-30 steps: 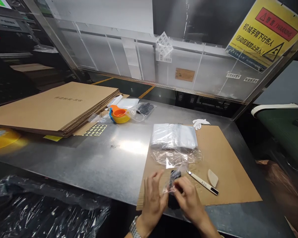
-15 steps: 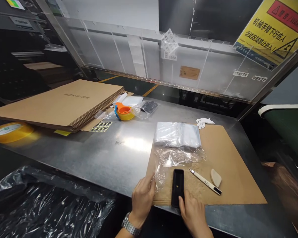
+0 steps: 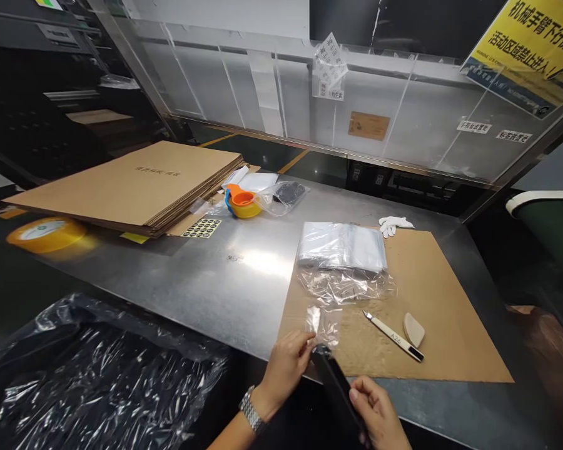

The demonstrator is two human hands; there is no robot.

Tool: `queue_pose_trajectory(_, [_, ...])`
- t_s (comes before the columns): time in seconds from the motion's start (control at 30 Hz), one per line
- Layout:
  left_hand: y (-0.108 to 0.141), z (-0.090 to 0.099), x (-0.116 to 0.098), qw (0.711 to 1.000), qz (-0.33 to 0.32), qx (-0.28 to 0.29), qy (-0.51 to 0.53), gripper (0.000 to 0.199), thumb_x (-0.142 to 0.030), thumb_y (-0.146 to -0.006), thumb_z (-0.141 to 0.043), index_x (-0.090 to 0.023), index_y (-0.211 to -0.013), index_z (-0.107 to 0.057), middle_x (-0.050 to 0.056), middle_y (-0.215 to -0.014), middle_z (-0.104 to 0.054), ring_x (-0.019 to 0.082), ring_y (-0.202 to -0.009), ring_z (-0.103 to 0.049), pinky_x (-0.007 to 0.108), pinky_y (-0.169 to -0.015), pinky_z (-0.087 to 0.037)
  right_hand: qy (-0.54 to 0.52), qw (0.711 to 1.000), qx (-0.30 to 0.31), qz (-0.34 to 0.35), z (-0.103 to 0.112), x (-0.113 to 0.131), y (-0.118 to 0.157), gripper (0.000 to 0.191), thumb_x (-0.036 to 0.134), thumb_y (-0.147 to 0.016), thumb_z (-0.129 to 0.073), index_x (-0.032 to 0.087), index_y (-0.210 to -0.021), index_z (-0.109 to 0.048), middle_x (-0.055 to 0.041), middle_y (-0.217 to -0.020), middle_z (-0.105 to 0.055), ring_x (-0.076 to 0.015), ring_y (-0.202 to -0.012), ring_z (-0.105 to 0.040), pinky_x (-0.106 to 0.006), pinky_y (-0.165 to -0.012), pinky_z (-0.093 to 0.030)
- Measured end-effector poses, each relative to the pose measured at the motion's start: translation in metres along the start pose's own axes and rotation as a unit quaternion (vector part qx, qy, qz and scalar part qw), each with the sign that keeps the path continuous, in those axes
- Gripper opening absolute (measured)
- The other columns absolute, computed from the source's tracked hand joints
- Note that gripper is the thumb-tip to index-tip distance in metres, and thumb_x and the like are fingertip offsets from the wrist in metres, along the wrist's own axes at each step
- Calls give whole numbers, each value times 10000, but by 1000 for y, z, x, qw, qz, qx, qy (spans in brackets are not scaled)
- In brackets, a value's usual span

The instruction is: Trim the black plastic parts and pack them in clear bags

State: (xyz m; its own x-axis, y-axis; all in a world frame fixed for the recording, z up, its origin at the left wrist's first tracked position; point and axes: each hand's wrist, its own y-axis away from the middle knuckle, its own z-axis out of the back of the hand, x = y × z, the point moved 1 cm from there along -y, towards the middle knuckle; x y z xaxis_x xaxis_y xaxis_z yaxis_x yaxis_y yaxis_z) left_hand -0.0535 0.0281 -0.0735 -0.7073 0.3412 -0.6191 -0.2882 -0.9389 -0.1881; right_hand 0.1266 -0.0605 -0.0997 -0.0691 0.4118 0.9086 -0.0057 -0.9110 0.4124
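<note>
Gripping the long black case (image 3: 334, 380) near its lower end, my right fingers (image 3: 362, 405) are closed on its side. The case tilts across the front edge of the table (image 3: 216, 284), its upper end beside my left fingers (image 3: 301, 339). Those are drawn together, pinching the near left corner of a small clear bag (image 3: 327, 324), which spreads over the cardboard sheet (image 3: 450, 312). I wear a metal watch (image 3: 250, 409) on my left wrist.

Beyond the small bag, a pack of clear bags (image 3: 342, 247) lies on the cardboard, its crinkled wrap towards me. To the right of the small bag, the pale knife (image 3: 394, 336) marked A26 lies at a slant, with a rounded beige piece (image 3: 413, 330) just beside it. A white glove (image 3: 395, 225) rests at the far edge of the sheet.

Over on the left I see the stack of flat cardboard (image 3: 141, 181), a big yellow tape roll (image 3: 47, 234) near it, and a sheet of round stickers (image 3: 201, 228). Orange and yellow tape rolls (image 3: 244, 206) sit behind the stickers, next to a bagged dark item (image 3: 288, 192). Shiny black plastic (image 3: 112, 375) fills the space below the table's left side.
</note>
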Motion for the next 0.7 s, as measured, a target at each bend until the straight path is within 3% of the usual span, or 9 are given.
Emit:
queue_pose_trajectory(0.07, [4, 0, 0, 1000, -11, 19, 1, 174, -235, -838, -492, -218, -958, -616, 8, -742, -662, 150, -648, -614, 232, -604, -476, 7, 1000, -20, -4, 1, -7, -3, 429, 614, -776, -458, 196, -680, -466, 91, -462, -341, -48, -330, -266, -160, -303, -215])
queue_pose_trajectory(0.17, [12, -4, -1, 999, -19, 22, -13, 219, -185, -839, -459, -200, -1027, -570, 37, -823, -662, 170, -724, -617, 261, -660, -480, 104, 990, -59, 74, 5, -9, -4, 347, 519, -823, -462, 193, -721, -519, 36, -512, -487, -99, -418, -450, -194, -401, -335])
queue_pose_trajectory(0.23, [16, -7, -4, 999, -18, 10, -31, 239, -154, -838, -426, -172, -1046, -543, 66, -840, -648, 202, -764, -606, 306, -680, -473, 228, 959, -79, 152, 7, -7, -3, 261, 417, -870, -431, 197, -806, -555, -21, -625, -610, -155, -537, -584, -230, -503, -400])
queue_pose_trajectory(0.33, [20, -9, -9, 998, -17, -8, -63, 207, -132, -838, -393, -144, -978, -545, 89, -788, -617, 232, -732, -582, 343, -638, -449, 375, 896, -74, 226, 4, -7, -3, 203, 305, -899, -390, 201, -879, -563, -61, -722, -668, -211, -650, -661, -255, -553, -428])
queue_pose_trajectory(0.47, [27, -11, -20, 994, -74, 9, -80, 193, -101, -831, -387, -177, -825, -563, 57, -714, -598, 201, -660, -559, 304, -590, -416, 436, 854, -61, 278, -4, -4, -5, 218, 260, -908, -362, 184, -932, -565, -78, -736, -678, -216, -659, -673, -262, -557, -452])
queue_pose_trajectory(0.53, [30, -10, -26, 990, -116, 26, -80, 180, -118, -832, -408, -196, -799, -567, 35, -689, -598, 183, -633, -548, 285, -571, -401, 418, 860, -59, 287, -8, 2, -7, 272, 277, -909, -349, 146, -1067, -527, -88, -740, -683, -217, -640, -672, -269, -554, -461])
queue_pose_trajectory(0.6, [31, -7, -28, 987, -137, 34, -82, 167, -133, -835, -419, -199, -807, -570, 29, -677, -599, 180, -622, -543, 282, -562, -393, 377, 888, -66, 256, -11, 12, -12, 353, 300, -909, -334, 108, -1181, -452, -57, -652, -667, -204, -549, -651, -263, -502, -445])
queue_pose_trajectory(0.7, [29, 5, -29, 990, -110, 22, -86, 194, -105, -830, -407, -177, -912, -568, 45, -705, -610, 192, -647, -556, 293, -573, -399, 317, 927, -53, 191, -14, 29, -20, 359, 312, -897, -335, 118, -1178, -445, 25, -483, -579, -178, -413, -571, -244, -417, -381])
